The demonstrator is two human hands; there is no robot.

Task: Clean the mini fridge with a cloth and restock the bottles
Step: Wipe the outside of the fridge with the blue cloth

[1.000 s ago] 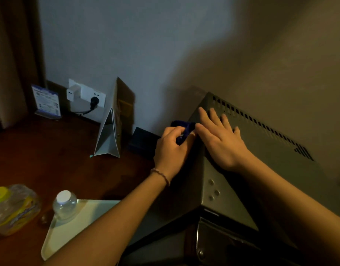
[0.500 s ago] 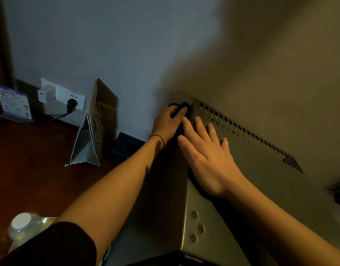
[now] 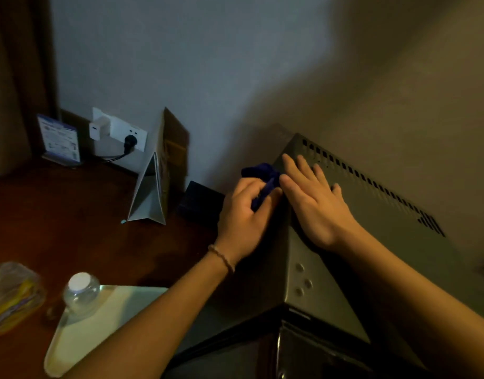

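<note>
The grey mini fridge (image 3: 377,228) fills the lower right, seen from above, with a row of vent slots along its back edge. My left hand (image 3: 242,214) grips a dark blue cloth (image 3: 262,176) against the fridge's upper left side near the back corner. My right hand (image 3: 314,198) rests flat on the fridge top with fingers straight, right beside the cloth. A clear bottle with a white cap (image 3: 80,295) stands on a white tray (image 3: 90,340) at the lower left. A bottle with a yellow label (image 3: 11,296) lies at the left edge.
The fridge sits on a dark wooden desk (image 3: 71,214) against the wall. A folded paper bag (image 3: 156,184), a dark box (image 3: 200,203), a wall socket with plugs (image 3: 117,135) and a small sign card (image 3: 59,140) stand behind. A curtain hangs at far left.
My left hand with the cloth slid back along the fridge's side toward the wall, then forward again. The view swung right and back left. My right hand stayed on the top.
</note>
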